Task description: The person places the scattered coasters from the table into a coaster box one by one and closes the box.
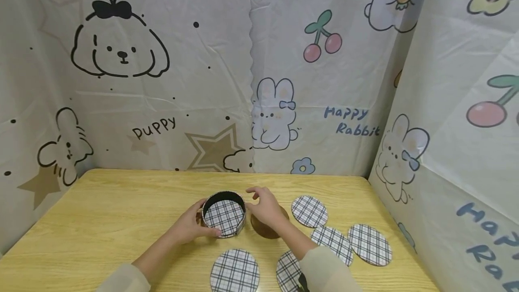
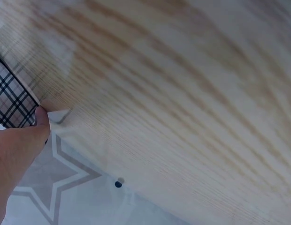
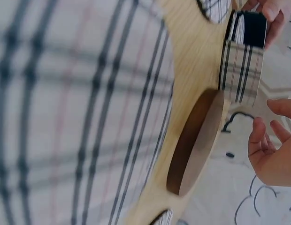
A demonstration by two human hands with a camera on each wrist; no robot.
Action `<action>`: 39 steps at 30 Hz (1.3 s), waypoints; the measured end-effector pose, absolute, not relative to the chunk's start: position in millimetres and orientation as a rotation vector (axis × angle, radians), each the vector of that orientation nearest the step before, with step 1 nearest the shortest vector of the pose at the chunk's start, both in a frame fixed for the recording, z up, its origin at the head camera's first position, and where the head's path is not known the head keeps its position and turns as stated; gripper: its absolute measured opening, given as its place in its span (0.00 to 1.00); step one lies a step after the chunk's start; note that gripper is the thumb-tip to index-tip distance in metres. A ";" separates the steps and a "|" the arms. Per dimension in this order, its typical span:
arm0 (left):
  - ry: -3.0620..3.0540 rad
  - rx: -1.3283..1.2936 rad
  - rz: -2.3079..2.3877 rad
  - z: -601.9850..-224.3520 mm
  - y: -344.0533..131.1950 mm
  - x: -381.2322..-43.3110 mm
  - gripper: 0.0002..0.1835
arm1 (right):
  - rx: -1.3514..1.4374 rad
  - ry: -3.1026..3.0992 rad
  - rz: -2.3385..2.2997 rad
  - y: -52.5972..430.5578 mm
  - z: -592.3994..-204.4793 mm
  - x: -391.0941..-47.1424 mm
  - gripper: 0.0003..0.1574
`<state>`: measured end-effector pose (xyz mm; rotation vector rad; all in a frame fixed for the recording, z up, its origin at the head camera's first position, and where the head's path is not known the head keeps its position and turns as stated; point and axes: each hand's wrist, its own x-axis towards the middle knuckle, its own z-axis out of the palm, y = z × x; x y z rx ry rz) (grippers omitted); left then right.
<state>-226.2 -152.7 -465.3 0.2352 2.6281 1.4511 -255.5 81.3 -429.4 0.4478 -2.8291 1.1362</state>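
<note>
Near the middle of the table, the left hand grips the holder by its side, thumb at the near edge; a plaid coaster lies inside. Just right of it, the right hand holds nothing, its fingers apart and loosely bent. Beneath that hand, the brown disc lies beside the holder. Farther right lie three more coasters; two others lie nearer the person, one partly behind the right sleeve. A printed curtain hangs behind.
</note>
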 end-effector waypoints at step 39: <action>2.648 0.246 1.410 -463.2 -151.2 -226.2 0.55 | -0.160 -3.002 0.944 334.9 -421.7 -228.4 0.31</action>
